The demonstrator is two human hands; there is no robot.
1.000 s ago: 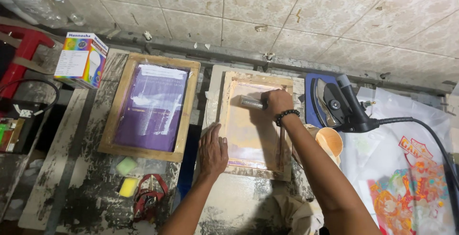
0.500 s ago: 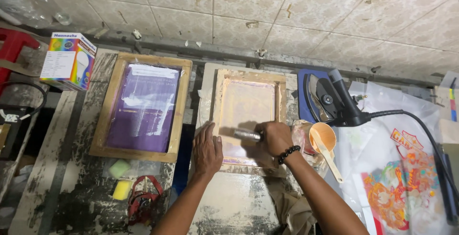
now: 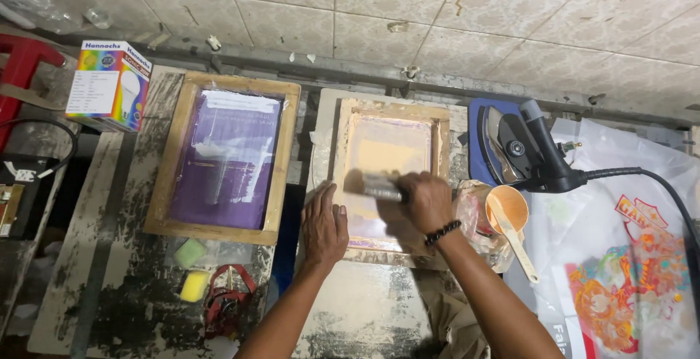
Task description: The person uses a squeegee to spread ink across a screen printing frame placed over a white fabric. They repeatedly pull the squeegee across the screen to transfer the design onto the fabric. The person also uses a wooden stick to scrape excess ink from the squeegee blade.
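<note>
The right hand (image 3: 426, 202) has its grip pinching a squeegee (image 3: 379, 187) inside the pale printing screen (image 3: 390, 147); at nine o'clock, the left hand (image 3: 324, 229) lies spread flat on the wooden frame.

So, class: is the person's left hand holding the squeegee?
No: the left hand lies flat on the frame edge, while the right hand grips the squeegee.

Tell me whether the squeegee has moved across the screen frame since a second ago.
Yes. The squeegee in the right hand has come from the far edge of the pale wooden frame toward its near edge, closer to the person.
</note>
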